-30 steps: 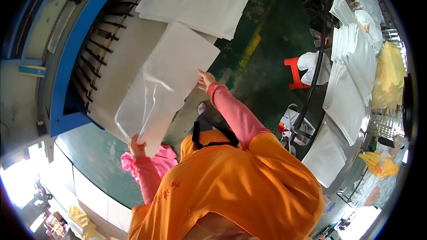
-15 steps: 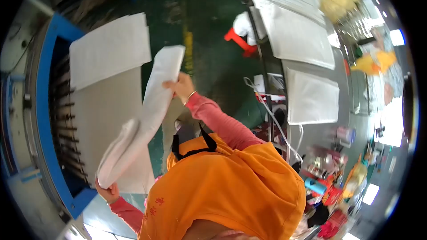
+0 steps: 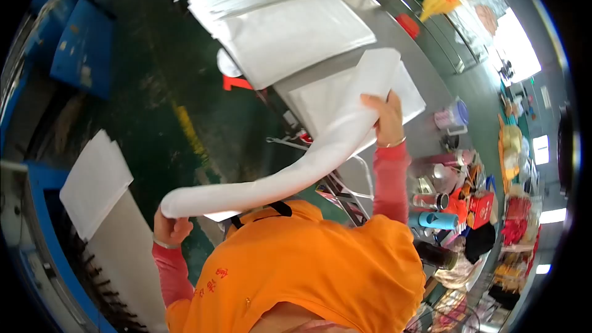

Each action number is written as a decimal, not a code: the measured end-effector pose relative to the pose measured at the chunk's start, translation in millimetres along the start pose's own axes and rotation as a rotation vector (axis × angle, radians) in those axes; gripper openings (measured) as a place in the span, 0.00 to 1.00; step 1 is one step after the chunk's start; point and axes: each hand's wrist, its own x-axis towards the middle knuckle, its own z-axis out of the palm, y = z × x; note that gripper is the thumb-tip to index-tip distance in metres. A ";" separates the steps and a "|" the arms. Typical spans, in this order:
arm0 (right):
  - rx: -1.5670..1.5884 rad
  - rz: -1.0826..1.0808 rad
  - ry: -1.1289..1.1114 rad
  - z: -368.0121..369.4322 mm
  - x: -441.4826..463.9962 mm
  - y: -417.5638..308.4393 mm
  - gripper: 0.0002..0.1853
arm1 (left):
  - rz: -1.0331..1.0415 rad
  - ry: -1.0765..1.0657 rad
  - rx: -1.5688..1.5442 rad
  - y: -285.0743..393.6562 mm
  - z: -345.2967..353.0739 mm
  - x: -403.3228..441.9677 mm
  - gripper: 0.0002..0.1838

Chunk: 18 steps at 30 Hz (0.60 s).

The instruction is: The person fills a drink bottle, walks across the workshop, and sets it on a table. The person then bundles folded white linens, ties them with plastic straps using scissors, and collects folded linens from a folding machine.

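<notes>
A long white sheet (image 3: pixel 277 182), curved over along its length, stretches between my two hands in front of my chest. My left hand (image 3: pixel 171 228) is closed on its left end. Near the other end, my right hand (image 3: pixel 387 117) grips the sheet, fingers on its upper side. That end hangs over a small white stack (image 3: pixel 314 102) on the grey table (image 3: pixel 425 68); whether they touch I cannot tell. Beyond lies a larger pile of white sheets (image 3: pixel 296 31).
At the left stands a blue-framed machine (image 3: pixel 46 179) with white sheets (image 3: pixel 95 182) on its feed board (image 3: pixel 123 259). A red stool (image 3: pixel 235 82) is beside the table. A blue bottle (image 3: pixel 435 220), cups and several other items crowd the right.
The view has swung from the machine to the table. The sheet, flat on the machine's board at first, has been lifted off, bent over lengthwise and carried right in both hands.
</notes>
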 end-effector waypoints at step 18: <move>-0.260 0.236 0.985 -338.2 193.6 305.0 0.18 | -0.653 -0.187 0.813 -272.7 143.1 312.5 0.10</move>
